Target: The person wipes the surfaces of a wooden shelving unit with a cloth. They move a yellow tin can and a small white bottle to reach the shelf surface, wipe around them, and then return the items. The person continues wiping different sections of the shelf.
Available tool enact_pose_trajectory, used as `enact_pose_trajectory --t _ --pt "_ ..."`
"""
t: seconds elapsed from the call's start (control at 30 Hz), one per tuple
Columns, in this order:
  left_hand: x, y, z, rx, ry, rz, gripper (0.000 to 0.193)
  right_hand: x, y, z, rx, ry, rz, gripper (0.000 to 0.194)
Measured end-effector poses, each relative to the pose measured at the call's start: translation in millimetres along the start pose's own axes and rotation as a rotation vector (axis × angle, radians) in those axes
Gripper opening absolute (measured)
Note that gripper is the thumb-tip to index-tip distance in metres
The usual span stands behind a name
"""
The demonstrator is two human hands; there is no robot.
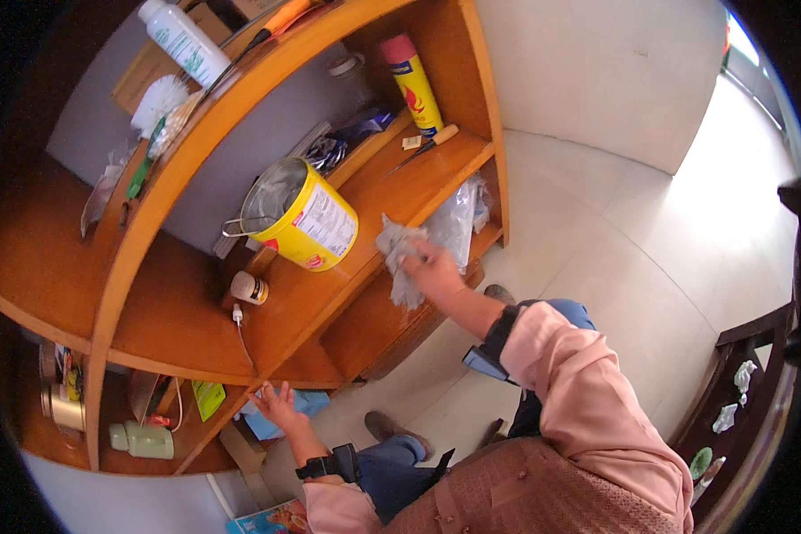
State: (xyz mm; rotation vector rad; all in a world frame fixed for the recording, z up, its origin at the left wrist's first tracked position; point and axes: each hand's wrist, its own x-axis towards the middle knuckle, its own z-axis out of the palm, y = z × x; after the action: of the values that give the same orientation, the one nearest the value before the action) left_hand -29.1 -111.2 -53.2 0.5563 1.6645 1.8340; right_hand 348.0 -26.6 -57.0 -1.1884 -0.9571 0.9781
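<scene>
My right hand (435,268) grips a crumpled grey cloth (400,257) in front of the shelf edge, just right of a yellow metal tin (327,227). The tin stands on the wooden shelf with its top uncovered and a wire handle hanging at its left side. Nearer the lower left, my left hand (279,404) is beside the shelf's front edge, palm up with fingers apart and nothing in it. A small jar (249,288) and a white cable plug (237,314) lie on the shelf left of the tin.
A yellow spray can (414,87) with a red cap and a wooden-handled pointed tool (434,145) are at the shelf's right end. Above are a white bottle (184,43) and a brush (160,107). Below sit plastic bags (455,217) and a green flask (143,440).
</scene>
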Motion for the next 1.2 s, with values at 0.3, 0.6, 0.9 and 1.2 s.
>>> enact_pose_trajectory --t 0.3,0.6,0.9,1.2 --pt "-4 7 -4 0.058 -0.022 -0.007 0.088 90 -22 -67 0.457 0.439 -0.143 0.028" --pt "-8 10 1 0.052 -0.004 -0.026 0.088 22 -1 21 -0.068 0.346 -0.207 0.04" --pt "-3 3 -7 0.047 -0.029 -0.017 0.086 7 2 27 -0.178 0.073 -0.344 0.04" --pt "-1 2 -7 0.012 -0.029 -0.014 0.086 90 -9 -64 0.241 0.533 -0.167 0.037"
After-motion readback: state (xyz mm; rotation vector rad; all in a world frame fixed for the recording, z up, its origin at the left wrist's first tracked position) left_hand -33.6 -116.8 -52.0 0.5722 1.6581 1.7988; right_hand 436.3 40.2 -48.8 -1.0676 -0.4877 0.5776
